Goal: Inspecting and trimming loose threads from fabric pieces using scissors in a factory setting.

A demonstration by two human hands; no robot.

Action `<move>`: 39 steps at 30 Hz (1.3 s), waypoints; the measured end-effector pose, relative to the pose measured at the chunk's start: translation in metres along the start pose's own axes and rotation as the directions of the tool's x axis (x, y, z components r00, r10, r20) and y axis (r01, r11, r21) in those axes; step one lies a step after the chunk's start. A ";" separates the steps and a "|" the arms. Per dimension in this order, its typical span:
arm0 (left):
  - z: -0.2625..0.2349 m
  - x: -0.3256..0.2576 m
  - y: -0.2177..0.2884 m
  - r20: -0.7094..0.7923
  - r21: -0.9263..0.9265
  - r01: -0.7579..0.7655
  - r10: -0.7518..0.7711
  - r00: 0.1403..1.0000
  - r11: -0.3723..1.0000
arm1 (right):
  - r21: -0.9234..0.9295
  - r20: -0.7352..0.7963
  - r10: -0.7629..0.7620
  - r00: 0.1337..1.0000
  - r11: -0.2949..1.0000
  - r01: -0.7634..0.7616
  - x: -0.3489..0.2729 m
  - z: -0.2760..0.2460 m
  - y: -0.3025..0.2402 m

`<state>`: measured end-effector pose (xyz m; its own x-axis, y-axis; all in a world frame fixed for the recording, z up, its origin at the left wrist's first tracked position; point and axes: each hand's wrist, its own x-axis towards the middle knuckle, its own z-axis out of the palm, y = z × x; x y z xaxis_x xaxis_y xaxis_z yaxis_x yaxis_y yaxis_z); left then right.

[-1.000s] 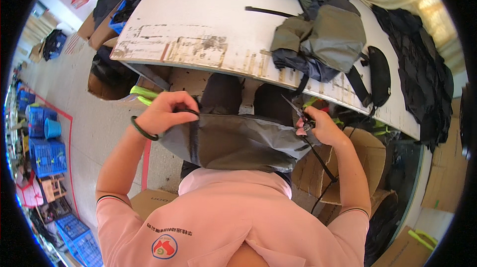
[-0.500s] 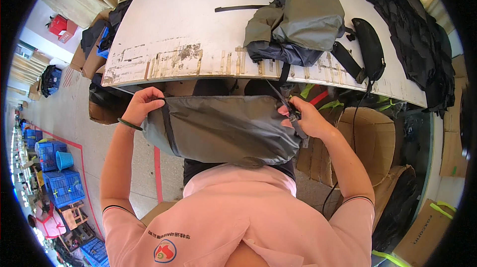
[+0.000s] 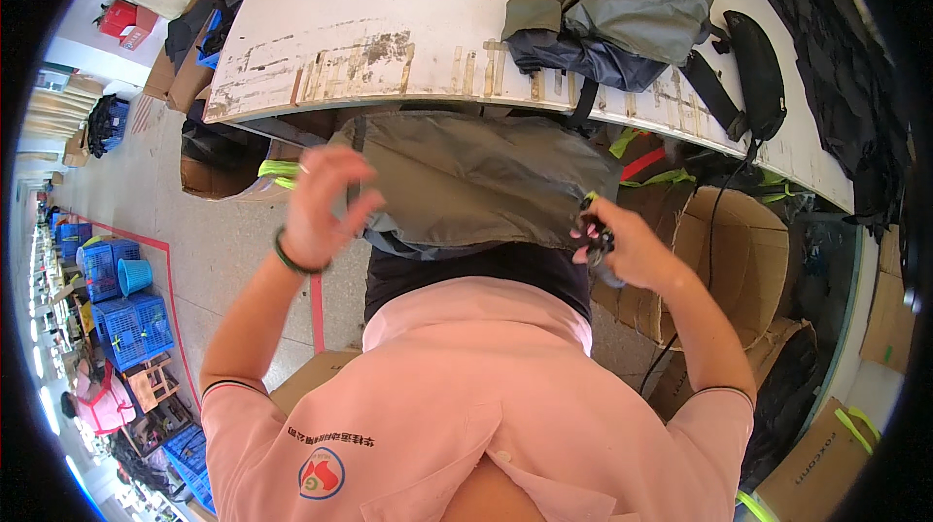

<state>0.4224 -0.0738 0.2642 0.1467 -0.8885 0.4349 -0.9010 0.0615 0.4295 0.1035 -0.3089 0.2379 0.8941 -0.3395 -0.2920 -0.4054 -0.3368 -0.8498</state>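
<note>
A grey-olive fabric bag (image 3: 476,177) lies across my lap, its far edge by the table's front edge. My left hand (image 3: 330,201) is raised over the bag's left end, fingers apart and a little blurred, holding nothing. At the bag's right end, my right hand (image 3: 627,245) is closed round dark-handled scissors (image 3: 595,235). The blades are mostly hidden against the hand and cloth. On the table beyond sits an olive and black backpack (image 3: 637,2) with loose straps, and a black padded strap piece (image 3: 756,75) lies to its right.
The white table (image 3: 321,17) has a worn, taped front edge. Dark fabric (image 3: 846,65) is heaped along its right side. An open cardboard box (image 3: 743,260) stands under the right end, with a black cord (image 3: 714,230) hanging before it. Blue crates (image 3: 131,328) stand far left.
My left hand has let go of the bag's upper left corner and opened. The scissors in my right hand have turned from their upward slant. The table sits higher in view.
</note>
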 end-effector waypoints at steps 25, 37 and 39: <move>0.040 -0.070 0.010 0.063 0.066 0.075 -0.079 0.995 0.995 | 0.243 -0.221 -0.026 0.975 0.967 0.081 -0.024 0.014 0.015; 0.066 -0.047 0.021 0.221 -0.048 0.011 0.000 0.975 0.999 | 0.494 -0.141 -0.015 0.990 0.866 0.083 -0.021 0.009 -0.020; 0.062 -0.057 -0.002 0.233 -0.048 0.020 -0.008 0.973 0.999 | 0.515 -0.163 -0.048 0.986 0.848 0.126 -0.021 0.005 -0.023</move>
<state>0.3908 -0.0514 0.1892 0.0552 -0.9704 0.2353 -0.8771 0.0654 0.4759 0.0956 -0.2893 0.2613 0.8695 -0.4614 -0.1760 -0.1330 0.1244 -0.9833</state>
